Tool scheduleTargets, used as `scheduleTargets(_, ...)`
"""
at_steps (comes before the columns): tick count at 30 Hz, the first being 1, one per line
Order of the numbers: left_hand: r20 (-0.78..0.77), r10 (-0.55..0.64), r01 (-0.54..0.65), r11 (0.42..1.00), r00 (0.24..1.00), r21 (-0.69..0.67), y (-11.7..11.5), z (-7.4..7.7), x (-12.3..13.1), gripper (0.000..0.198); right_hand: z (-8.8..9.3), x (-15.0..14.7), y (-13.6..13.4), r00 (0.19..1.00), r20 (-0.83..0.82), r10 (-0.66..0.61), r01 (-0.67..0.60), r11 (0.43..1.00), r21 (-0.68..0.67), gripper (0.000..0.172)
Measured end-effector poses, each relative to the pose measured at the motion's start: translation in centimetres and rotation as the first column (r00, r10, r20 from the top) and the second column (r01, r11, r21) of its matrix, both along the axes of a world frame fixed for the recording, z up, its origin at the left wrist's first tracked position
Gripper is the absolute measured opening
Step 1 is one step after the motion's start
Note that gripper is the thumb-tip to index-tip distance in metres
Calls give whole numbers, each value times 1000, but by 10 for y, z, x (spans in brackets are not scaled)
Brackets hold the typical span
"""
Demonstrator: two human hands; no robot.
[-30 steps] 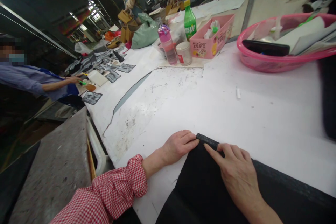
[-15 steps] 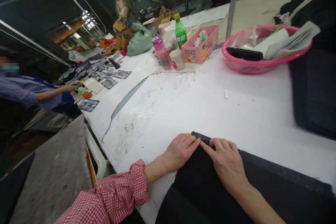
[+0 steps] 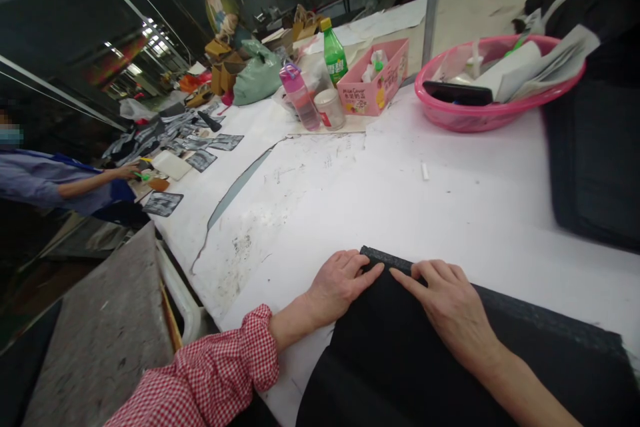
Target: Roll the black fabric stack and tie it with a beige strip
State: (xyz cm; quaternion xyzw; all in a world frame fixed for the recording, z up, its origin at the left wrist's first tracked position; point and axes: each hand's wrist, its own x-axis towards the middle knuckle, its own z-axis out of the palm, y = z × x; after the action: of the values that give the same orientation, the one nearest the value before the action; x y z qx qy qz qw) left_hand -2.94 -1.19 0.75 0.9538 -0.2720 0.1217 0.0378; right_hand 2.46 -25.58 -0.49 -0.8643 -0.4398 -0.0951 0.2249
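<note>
A large piece of black fabric (image 3: 395, 353) lies on the white-covered table in front of me. Along its far edge runs a narrow, rougher-looking strip (image 3: 387, 258). My left hand (image 3: 340, 283) grips the far left corner, its thumb pointing right along the strip. A short gap to the right, my right hand (image 3: 453, 303) has its fingers curled over the same edge and its thumb stretched toward the left one. The undersides of the fingers are hidden. Beyond my right hand, the edge continues to the lower right.
Farther back stand a pink basin (image 3: 500, 117) with papers and a phone, a pink box (image 3: 363, 97), a green bottle (image 3: 334, 53), a water bottle (image 3: 303, 103) and a jar (image 3: 330, 110). A white stub (image 3: 425, 171) lies on the table. One co-worker (image 3: 75, 180) works at left, another (image 3: 217, 7) behind.
My right hand has slid to the right along the fabric edge, widening the gap between my thumbs and baring more of the strip. The view has shifted slightly.
</note>
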Motion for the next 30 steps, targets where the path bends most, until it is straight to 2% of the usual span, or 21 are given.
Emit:
scheduleTargets(3, -7, -28, 28, 998, 1000, 55, -2, 4, 2, 38, 0, -2, 2, 1000, 4, -6, 6, 999, -42, 37)
scheduleTargets(9, -41, -171, 175, 975, 984, 135, -8, 11, 8, 35, 2, -2, 3, 1000, -1, -22, 22, 998, -64, 39)
scheduleTargets(14, -96, -154, 167, 975, 983, 149, -9, 13, 9, 39, 5, 3, -8, 996, -79, -29, 29, 1000, -5, 31)
scheduleTargets(18, -95, -138, 148, 982, 986, 119, -10, 11, 9, 41, 4, 4, -24, 992, -125, -7, 13, 999, 45, 31)
scheduleTargets(26, -125, -134, 151, 978, 983, 145, -14, 12, 12, 41, 0, -1, -33, 992, -121, -30, 37, 998, 56, 30)
scheduleTargets(30, -102, -193, 209, 958, 976, 196, -19, 15, 13, 37, 1, -2, -33, 997, -78, -23, 25, 999, 33, 31)
